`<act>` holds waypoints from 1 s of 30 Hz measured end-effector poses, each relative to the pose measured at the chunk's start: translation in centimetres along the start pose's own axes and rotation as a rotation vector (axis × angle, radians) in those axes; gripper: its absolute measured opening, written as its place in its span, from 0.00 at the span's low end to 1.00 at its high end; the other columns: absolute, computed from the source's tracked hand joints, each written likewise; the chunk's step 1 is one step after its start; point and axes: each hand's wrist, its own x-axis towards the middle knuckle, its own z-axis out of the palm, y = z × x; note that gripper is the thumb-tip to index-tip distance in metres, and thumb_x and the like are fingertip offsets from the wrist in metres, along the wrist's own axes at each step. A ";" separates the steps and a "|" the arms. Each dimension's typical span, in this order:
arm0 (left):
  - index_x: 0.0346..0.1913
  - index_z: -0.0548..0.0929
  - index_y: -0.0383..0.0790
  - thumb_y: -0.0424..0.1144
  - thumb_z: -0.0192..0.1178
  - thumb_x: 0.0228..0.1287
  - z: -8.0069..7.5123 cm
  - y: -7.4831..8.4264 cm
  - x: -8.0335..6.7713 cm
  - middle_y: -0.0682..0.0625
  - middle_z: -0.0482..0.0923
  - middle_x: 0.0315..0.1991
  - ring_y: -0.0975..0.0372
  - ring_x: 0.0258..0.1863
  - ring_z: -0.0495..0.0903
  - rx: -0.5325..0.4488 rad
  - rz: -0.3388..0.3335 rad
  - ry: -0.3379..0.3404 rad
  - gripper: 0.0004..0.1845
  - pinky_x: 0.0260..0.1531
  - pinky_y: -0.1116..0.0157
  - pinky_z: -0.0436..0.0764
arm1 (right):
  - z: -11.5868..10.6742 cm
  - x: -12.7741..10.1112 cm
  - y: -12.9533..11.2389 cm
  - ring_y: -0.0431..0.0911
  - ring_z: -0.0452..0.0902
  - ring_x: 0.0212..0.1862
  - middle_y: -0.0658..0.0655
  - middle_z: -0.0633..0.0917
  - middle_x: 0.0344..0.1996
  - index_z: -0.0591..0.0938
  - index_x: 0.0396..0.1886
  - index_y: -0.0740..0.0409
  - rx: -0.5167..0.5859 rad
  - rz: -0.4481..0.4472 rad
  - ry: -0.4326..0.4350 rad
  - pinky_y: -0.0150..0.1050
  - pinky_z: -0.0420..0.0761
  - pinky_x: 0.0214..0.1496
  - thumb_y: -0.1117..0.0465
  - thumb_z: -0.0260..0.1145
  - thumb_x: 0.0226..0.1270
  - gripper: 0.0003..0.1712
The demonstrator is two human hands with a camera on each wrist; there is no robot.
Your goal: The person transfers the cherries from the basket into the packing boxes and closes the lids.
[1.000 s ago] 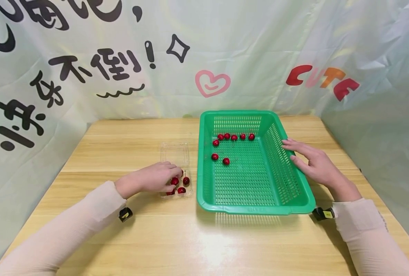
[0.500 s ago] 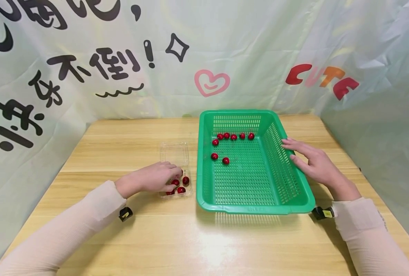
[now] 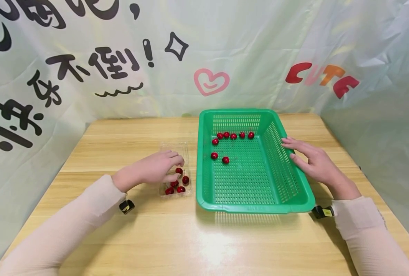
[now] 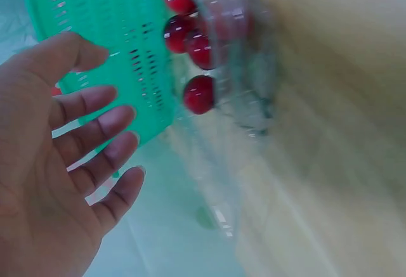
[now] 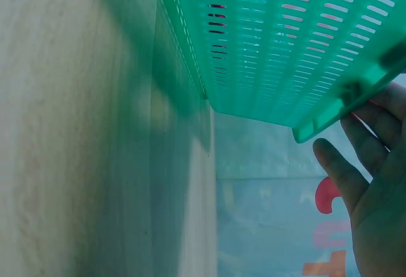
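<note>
A clear plastic clamshell box (image 3: 177,147) lies with its lid folded back, several red cherries (image 3: 185,180) inside it. Over the box hovers my left hand (image 3: 156,168), its fingers spread and loosely bent. In the left wrist view nothing lies between those fingers, and the hand (image 4: 54,169) is apart from the cherries (image 4: 200,94). To the right stands a green perforated basket (image 3: 256,209) with several cherries (image 3: 226,160) on its floor, mostly toward its left and far sides. My right hand (image 3: 316,163) rests extended fingers on the basket's right rim.
Both the box and the basket stand on a wooden table (image 3: 156,237). A pale printed curtain (image 3: 246,57) closes off the back and sides. Dark wrist cameras (image 3: 126,206) sit below both cuffs.
My left hand has lifted slightly and its fingers have spread apart, so more of the cherries in the box show. My right hand stays on the basket rim.
</note>
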 end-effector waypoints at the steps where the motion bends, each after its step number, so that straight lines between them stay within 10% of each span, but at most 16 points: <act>1: 0.52 0.77 0.37 0.43 0.57 0.68 -0.2 0.1 0.2 0.48 0.77 0.47 0.55 0.49 0.75 0.002 0.001 0.011 0.15 0.53 0.56 0.74 | 0.0 0.0 0.0 0.33 0.58 0.70 0.58 0.73 0.66 0.77 0.64 0.54 0.000 0.000 0.001 0.26 0.57 0.66 0.67 0.65 0.66 0.26; 15: 0.59 0.73 0.38 0.52 0.51 0.71 -3.6 1.7 3.3 0.45 0.72 0.55 0.51 0.55 0.70 0.047 -0.049 0.148 0.24 0.56 0.51 0.70 | 0.1 0.0 0.0 0.34 0.59 0.70 0.57 0.73 0.66 0.77 0.64 0.53 -0.004 0.004 0.009 0.26 0.57 0.66 0.68 0.65 0.65 0.26; 30: 0.60 0.72 0.42 0.55 0.44 0.75 -6.7 3.5 9.3 0.47 0.73 0.55 0.54 0.55 0.70 0.065 -0.100 0.148 0.24 0.58 0.57 0.68 | 0.0 -0.1 0.1 0.36 0.60 0.70 0.57 0.73 0.67 0.76 0.65 0.53 0.004 0.016 0.001 0.36 0.61 0.69 0.67 0.65 0.66 0.27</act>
